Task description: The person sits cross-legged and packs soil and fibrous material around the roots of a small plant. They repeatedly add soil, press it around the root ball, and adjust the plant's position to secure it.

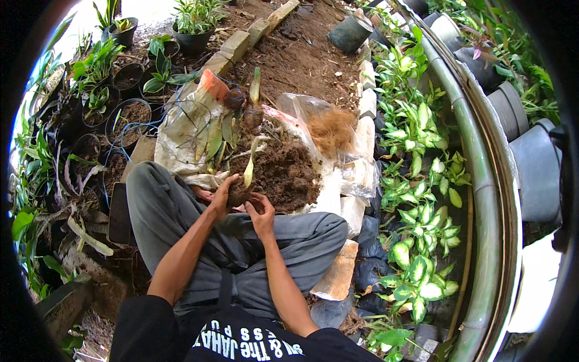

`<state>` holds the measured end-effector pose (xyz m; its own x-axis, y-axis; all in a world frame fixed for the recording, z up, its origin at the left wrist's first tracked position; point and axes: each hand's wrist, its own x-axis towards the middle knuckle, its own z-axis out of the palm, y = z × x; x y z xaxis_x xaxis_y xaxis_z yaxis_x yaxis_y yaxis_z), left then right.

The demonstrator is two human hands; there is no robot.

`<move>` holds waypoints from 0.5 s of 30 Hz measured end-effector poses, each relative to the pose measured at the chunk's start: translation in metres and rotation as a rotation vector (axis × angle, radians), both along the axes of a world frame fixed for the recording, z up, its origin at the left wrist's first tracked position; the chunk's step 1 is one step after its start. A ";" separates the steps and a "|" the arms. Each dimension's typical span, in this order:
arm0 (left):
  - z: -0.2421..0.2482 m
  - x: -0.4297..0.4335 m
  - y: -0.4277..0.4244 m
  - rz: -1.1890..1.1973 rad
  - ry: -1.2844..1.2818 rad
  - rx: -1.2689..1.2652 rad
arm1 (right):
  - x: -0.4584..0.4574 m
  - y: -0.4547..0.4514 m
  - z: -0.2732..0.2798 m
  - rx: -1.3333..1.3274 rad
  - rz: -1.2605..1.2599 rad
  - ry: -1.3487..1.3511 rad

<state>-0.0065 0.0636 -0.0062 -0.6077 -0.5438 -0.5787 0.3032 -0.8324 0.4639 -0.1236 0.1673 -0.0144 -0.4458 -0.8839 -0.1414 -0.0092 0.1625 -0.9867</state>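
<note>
My left hand [221, 197] cups the left side of a dark, rounded root ball [238, 196]. From its top stands a single pale yellow-green leaf [249, 171]. On the other side, the fingers of my right hand [262, 214] press against the ball, low over my crossed legs. Just beyond lies a heap of loose brown soil or coir [291, 174] on a white sack [178, 131]. Two more dark balls sit at the far side of the heap, one wrapped ball [234, 98] and one ball with an upright leaf [253, 118]. Several detached leaves [216, 142] lie to the left.
A clear plastic bag [332, 131] of orange-brown fibre lies right of the heap, with a crumpled plastic packet [359, 176] nearer me. Stone blocks [367, 102] edge variegated plants [423, 221] and a bamboo pole [481, 181]. Potted plants and blue string [124, 129] are at left.
</note>
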 end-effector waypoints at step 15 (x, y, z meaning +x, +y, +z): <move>-0.028 -0.003 -0.001 0.091 -0.194 -0.446 | 0.003 0.001 0.006 0.002 -0.086 -0.125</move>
<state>-0.0098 0.0629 -0.0338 -0.4501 -0.8102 -0.3756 0.2381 -0.5142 0.8239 -0.1206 0.1680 -0.0081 -0.4986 -0.8429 -0.2022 0.1275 0.1594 -0.9789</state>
